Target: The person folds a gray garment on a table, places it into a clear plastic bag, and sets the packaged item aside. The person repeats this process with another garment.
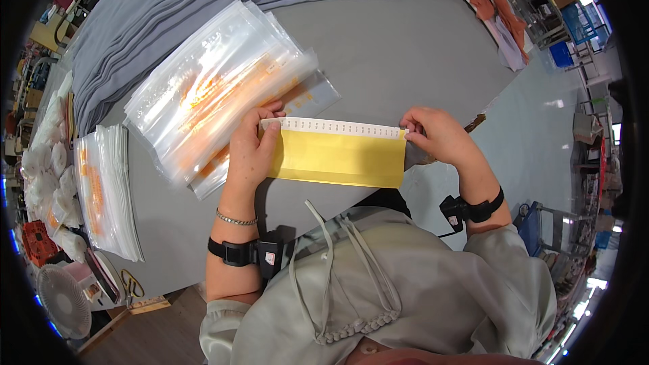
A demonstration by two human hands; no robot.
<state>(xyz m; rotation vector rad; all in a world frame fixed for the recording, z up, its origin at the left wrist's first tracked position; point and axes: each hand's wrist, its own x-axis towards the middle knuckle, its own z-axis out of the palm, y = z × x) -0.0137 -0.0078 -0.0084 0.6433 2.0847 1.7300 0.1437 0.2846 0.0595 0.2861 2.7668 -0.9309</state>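
A yellow backing sheet (338,156) with a white strip of small printed labels (331,126) along its far edge is stretched between my hands, over the near edge of the table. My left hand (253,145) pinches its left end, thumb on top. At the right end, my right hand (436,133) pinches the strip's corner between thumb and fingers. Just beyond my left hand lies a fanned pile of clear plastic bags (223,87) with orange print; the left fingers are close to its edge.
Folded grey-blue fabric (203,6) lines the table's far side. Another stack of plastic bags (108,189) lies at left, with scissors (132,284) and a white fan (64,301) nearer. Rust-coloured cloth (493,6) lies at the far right corner of the grey table (385,54).
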